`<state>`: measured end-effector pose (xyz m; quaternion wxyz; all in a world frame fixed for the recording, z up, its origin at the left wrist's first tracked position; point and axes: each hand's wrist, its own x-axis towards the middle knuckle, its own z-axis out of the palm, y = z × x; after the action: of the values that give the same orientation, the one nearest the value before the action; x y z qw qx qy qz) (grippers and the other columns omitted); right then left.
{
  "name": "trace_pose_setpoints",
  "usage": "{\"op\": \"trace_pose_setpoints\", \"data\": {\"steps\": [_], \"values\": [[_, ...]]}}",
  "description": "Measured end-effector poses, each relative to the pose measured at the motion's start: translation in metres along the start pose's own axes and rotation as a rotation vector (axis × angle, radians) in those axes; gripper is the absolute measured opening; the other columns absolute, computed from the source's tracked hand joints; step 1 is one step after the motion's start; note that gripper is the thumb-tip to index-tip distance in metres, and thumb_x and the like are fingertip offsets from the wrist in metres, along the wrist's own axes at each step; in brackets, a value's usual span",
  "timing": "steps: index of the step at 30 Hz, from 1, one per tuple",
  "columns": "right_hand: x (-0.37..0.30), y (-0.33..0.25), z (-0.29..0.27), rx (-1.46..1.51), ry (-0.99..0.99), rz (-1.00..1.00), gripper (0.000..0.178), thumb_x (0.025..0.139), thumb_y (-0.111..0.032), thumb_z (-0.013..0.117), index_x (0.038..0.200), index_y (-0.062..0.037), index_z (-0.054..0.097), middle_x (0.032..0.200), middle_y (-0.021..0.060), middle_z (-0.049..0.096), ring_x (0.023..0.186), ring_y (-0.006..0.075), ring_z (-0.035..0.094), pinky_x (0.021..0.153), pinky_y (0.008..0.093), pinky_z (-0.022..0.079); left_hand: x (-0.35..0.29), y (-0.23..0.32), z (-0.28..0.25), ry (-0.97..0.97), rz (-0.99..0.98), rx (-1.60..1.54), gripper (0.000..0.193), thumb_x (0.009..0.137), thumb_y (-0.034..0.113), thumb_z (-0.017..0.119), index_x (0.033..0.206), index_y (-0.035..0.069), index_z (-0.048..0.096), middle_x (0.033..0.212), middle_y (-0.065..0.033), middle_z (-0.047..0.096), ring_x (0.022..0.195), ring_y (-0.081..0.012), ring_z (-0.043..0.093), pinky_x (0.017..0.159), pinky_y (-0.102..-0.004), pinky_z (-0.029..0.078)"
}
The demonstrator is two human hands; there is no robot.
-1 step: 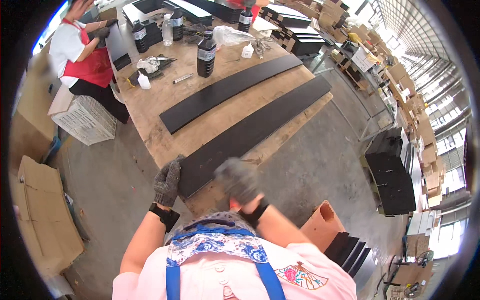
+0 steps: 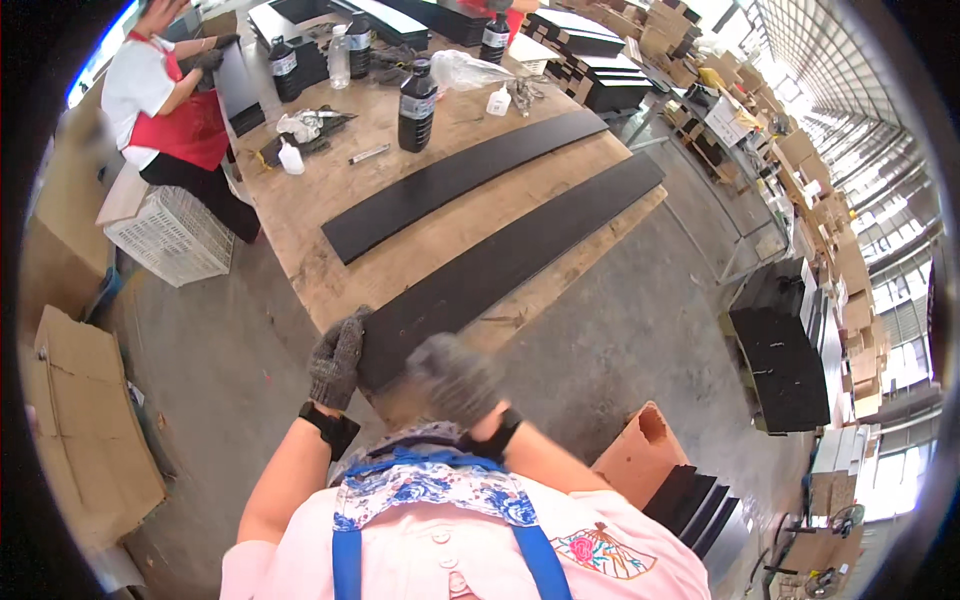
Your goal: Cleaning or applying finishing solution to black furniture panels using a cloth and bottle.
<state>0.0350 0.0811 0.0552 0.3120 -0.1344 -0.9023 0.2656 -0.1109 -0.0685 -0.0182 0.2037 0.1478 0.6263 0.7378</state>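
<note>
A long black board (image 2: 520, 255) lies slantwise on the wooden table, its near end at the table's front corner. My left hand (image 2: 338, 360), in a grey knit glove, grips the left edge of that near end. Over the board's near right part is my right hand (image 2: 455, 378), also gloved and smeared by motion. Its fingers are too blurred to read, and whatever it may hold is hidden. A second black board (image 2: 465, 185) lies farther back, roughly parallel and apart from the first.
On the table (image 2: 300, 255) stand dark bottles (image 2: 416, 108), small white squeeze bottles (image 2: 290, 157), a marker (image 2: 369, 154) and a crumpled plastic bag (image 2: 465, 72). A co-worker in a red apron (image 2: 185, 130) works at the far left. Black panels (image 2: 695, 510) lean near my right side.
My right hand has shifted slightly left and nearer to me over the board's end. A bit of red seen beneath it before is now out of sight. My left hand stays at the edge.
</note>
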Motion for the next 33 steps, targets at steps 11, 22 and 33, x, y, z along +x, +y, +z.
{"op": "trace_pose_setpoints", "data": {"steps": [11,22,33], "values": [[0.016,0.036,-0.019,-0.439,-0.077,-0.147,0.008,0.084,-0.02,0.071,0.085,-0.0128,0.067,0.08,0.008,0.069,0.072,0.0283,0.067,0.062,0.0379,0.054,0.005,0.002,-0.001,-0.105,-0.022,-0.051,0.031,0.101,0.021,0.062,0.123,0.001,0.068,0.122,-0.0076,0.07,0.109,-0.0124,0.062,0.097,-0.0269,0.048],[-0.015,-0.027,0.007,0.092,-0.178,0.099,0.012,0.085,-0.021,0.068,0.091,-0.0101,0.068,0.087,0.0142,0.068,0.08,0.0345,0.067,0.067,0.0436,0.054,0.006,-0.006,-0.006,-0.087,-0.013,-0.106,0.031,0.1,0.022,0.064,0.123,0.001,0.069,0.119,-0.0051,0.07,0.104,-0.0097,0.061,0.091,-0.0248,0.05],[-0.02,-0.052,0.01,0.22,-0.358,0.046,0.015,0.088,-0.023,0.068,0.094,-0.0089,0.068,0.086,0.0157,0.068,0.081,0.0362,0.067,0.068,0.0438,0.053,0.007,-0.012,-0.008,-0.102,-0.001,-0.101,0.031,0.101,0.023,0.064,0.122,0.002,0.069,0.115,-0.003,0.07,0.098,-0.0099,0.062,0.085,-0.0232,0.05]]}}
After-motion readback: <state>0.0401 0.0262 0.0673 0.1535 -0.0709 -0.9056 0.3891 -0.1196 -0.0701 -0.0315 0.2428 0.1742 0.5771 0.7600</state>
